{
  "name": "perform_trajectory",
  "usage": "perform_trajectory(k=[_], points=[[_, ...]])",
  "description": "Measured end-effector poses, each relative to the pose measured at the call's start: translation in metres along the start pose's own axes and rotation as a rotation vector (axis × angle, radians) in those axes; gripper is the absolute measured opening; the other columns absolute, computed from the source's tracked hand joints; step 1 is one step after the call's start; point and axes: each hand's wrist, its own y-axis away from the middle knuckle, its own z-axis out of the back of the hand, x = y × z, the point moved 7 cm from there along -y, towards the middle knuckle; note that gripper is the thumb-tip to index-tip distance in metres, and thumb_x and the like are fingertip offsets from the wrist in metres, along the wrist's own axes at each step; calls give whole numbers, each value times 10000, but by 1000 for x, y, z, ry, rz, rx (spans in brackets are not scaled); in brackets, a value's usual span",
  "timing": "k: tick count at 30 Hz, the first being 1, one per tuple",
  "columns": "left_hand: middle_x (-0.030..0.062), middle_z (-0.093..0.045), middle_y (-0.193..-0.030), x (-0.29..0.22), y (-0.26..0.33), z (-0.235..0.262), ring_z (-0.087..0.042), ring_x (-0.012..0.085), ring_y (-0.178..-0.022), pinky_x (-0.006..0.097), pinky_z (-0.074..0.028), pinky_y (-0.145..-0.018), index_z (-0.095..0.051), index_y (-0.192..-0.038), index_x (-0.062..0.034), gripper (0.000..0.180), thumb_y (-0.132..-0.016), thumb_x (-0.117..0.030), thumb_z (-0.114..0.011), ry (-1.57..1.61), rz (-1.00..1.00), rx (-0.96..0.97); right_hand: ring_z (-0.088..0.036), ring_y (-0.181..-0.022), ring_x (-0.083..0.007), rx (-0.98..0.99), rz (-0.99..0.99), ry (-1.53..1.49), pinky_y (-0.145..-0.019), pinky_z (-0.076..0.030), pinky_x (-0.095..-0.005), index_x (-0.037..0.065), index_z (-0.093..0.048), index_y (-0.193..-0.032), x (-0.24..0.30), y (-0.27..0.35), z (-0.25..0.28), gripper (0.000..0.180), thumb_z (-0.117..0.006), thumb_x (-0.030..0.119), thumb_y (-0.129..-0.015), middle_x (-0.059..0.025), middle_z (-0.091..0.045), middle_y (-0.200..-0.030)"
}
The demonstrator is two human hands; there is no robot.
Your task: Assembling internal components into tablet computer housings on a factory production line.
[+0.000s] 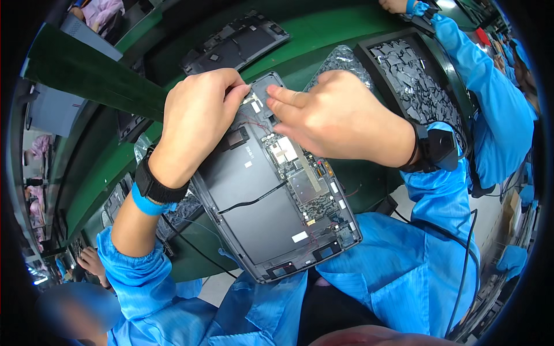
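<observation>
An opened tablet housing (254, 173) lies slanted before me, its near end by my lap. Inside it are a green circuit board (309, 184), a large dark grey battery (248, 173) and a black cable (254, 202) running across. My left hand (202, 112) is closed at the far left edge of the housing, thumb and fingers drawn together; what they pinch is hidden. Over the far right part, my right hand (340, 118) reaches in with fingers stretched out and apart, their tips at the housing's far end. Thin red wires (254, 123) run between the hands.
Another opened tablet housing (236, 43) lies on the green bench (323, 26) beyond. At the right stands a black tray (412, 75) of small dark parts beside clear plastic wrap (346, 60). A co-worker's blue sleeve (490, 86) is at right; a green post (92, 72) slants in left.
</observation>
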Motion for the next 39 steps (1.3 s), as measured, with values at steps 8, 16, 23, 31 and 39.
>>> perform_trajectory(k=[8,16,23,31,39], points=[[146,-635,-672,2,2,-1,-628,342,-658,413,-485,-591,-656,-773,-30,151,-843,-164,-644,-1,2,-15,-595,-523,-162,-170,60,225,-494,-399,-274,0,-662,-740,18,-5,1,157,-649,125,-645,-199,-696,-839],[130,-642,-730,-3,7,1,-623,321,-664,386,-477,-592,-647,-834,-34,116,-855,-149,-641,-53,-4,-46,-589,-533,-174,-211,50,210,-501,-378,-271,-12,-663,-722,24,-10,4,184,-632,146,-632,-205,-682,-760],[122,-645,-731,-8,4,0,-625,326,-667,395,-481,-591,-633,-846,-49,91,-864,-138,-629,-74,1,-21,-561,-570,-107,-193,-34,160,-530,-404,-249,17,-681,-854,16,1,0,221,-643,120,-662,-106,-701,-938],[181,-593,-1193,-28,12,18,-554,366,-1114,417,-452,-946,-579,-1198,-22,456,-747,-15,-649,73,-244,-34,-563,-674,-131,-276,97,226,-551,-390,-249,26,-666,-815,22,0,6,233,-633,141,-615,-82,-681,-905],[211,-549,-1269,-20,24,6,-530,375,-1177,411,-444,-989,-529,-1265,8,565,-727,-43,-695,115,-194,86,-600,-707,-143,-174,42,111,-602,-453,-276,9,-649,-900,0,-10,14,275,-636,142,-659,-72,-671,-951]])
